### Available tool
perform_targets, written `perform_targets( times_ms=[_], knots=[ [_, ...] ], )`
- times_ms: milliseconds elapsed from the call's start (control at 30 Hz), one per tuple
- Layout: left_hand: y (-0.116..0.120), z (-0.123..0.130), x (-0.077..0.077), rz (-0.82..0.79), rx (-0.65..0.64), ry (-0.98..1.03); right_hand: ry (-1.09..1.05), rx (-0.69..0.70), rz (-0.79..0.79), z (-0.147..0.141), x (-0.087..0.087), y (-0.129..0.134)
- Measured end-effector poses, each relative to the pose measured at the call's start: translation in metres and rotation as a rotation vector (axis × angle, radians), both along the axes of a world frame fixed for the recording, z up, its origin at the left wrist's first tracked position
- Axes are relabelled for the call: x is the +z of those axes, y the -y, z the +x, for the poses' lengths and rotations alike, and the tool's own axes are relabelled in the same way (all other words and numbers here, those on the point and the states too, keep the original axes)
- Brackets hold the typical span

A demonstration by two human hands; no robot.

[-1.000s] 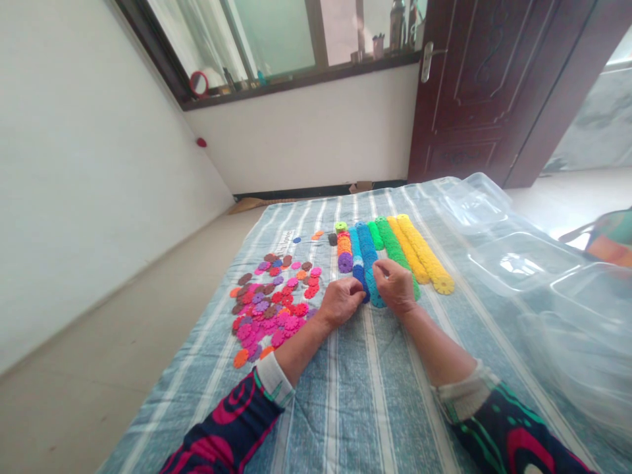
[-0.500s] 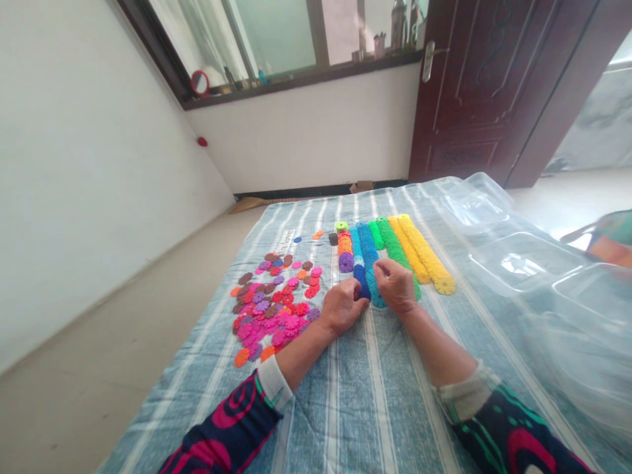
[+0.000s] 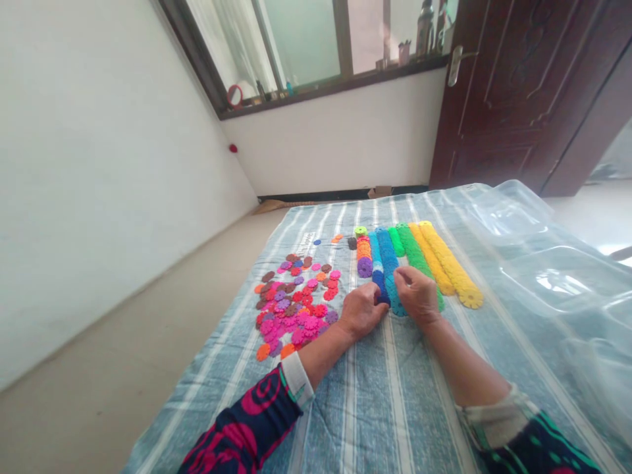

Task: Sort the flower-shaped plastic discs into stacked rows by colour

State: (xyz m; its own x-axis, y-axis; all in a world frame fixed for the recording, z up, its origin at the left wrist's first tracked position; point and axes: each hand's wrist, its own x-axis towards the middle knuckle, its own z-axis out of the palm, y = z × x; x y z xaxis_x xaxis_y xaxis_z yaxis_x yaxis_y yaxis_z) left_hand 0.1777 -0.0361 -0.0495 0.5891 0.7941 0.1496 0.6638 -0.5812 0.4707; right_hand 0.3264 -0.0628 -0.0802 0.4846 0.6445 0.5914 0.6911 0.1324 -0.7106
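Notched plastic discs lie in overlapping rows by colour on the striped cloth. My left hand is curled at the near end of the dark blue row, thumb and forefinger round its last discs. Just to the right, my right hand is closed, thumb and fingertips together beside the lighter blue row; anything inside the pinch is hidden. Its back covers part of the long green row. Two yellow rows lie further right. A short orange and purple row lies left of the blue ones.
A loose heap of pink, red, brown, purple and orange discs spreads left of my left forearm. Clear plastic boxes stand along the right side of the striped cloth. A black disc piece lies behind the rows.
The whole view has shifted, so everything sits further right in the picture. Both hands keep nearly the same places against the blue rows. No row visibly differs.
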Motion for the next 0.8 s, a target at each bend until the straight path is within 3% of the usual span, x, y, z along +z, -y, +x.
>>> perform_targets(
  times_ms=[233,400,600,700,800],
  knots=[
    [-0.012,-0.010,0.004,0.093,0.053,0.020,0.012,0.002,0.007,0.002,-0.004,0.001],
    [-0.062,-0.043,0.024,0.207,0.253,-0.160,-0.010,-0.003,0.011,0.002,-0.005,0.002],
    [-0.128,-0.098,0.044,0.182,0.581,-0.422,-0.010,-0.002,0.026,0.000,-0.004,0.002],
    [-0.147,-0.115,0.046,0.108,0.658,-0.470,0.005,-0.007,0.045,-0.001,-0.003,0.001],
    [-0.158,-0.122,0.043,0.048,0.656,-0.473,0.016,-0.003,0.055,-0.001,-0.003,0.002]
  ],
)
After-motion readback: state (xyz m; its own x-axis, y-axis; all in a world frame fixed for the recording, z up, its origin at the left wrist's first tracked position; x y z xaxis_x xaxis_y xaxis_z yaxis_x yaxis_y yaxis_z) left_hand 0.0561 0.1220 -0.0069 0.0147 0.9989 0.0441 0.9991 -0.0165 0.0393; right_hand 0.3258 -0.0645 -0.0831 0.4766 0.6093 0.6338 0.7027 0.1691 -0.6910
